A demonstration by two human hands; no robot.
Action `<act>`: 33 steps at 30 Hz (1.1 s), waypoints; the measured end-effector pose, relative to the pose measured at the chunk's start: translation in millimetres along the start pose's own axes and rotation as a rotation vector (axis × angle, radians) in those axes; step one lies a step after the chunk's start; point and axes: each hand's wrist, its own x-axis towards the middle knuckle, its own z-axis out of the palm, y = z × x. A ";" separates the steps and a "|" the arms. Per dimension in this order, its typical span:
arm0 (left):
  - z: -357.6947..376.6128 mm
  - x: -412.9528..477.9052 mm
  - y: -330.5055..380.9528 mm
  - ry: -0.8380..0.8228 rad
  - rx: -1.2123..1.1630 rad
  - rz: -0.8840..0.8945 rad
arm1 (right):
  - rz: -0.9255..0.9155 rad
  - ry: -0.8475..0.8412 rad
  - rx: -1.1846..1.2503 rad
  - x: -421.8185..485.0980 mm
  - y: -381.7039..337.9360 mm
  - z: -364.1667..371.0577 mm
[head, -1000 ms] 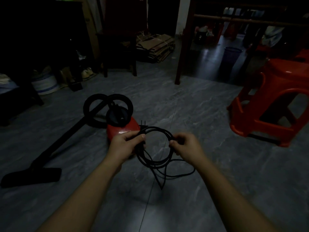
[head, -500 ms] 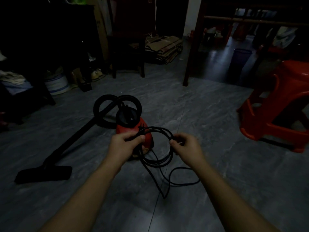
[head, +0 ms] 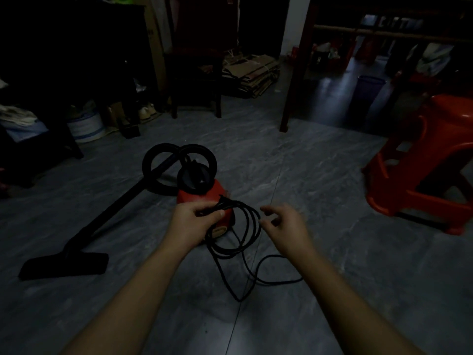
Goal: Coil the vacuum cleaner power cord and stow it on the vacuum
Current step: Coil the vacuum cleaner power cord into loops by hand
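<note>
A small red vacuum cleaner [head: 204, 194] with a black lid stands on the grey floor just beyond my hands. Its looped black hose [head: 163, 160] leads to a wand and a flat floor nozzle [head: 64, 265] at the left. My left hand [head: 194, 221] grips the top of the coiled black power cord [head: 245, 234] near the plug. The coil hangs down in several loops, and a loose tail lies on the floor below. My right hand [head: 284, 224] hovers just right of the coil with relaxed fingers, holding nothing.
A red plastic stool [head: 422, 170] stands at the right. A dark chair [head: 194, 80] and flattened cardboard [head: 250, 70] are behind the vacuum. A wooden table leg [head: 291, 80], a purple bin [head: 366, 98] and a white bucket [head: 87, 126] ring the open floor.
My right hand has let go of the coil and now hovers beside it. The left hand keeps hold of the cord, and the view has moved closer to the vacuum.
</note>
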 end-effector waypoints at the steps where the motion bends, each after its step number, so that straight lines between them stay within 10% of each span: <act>1: 1.5 -0.2 -0.6 -0.012 0.013 -0.003 | -0.012 0.007 -0.003 0.7 -1.4 0.3; 15: 23.4 -11.1 -10.1 -0.313 0.439 0.180 | -0.170 -0.335 -0.097 -11.3 -15.7 -2.8; 33: 24.7 -12.1 1.7 -0.202 0.104 0.092 | -0.113 -0.289 0.131 -12.3 -19.9 -8.0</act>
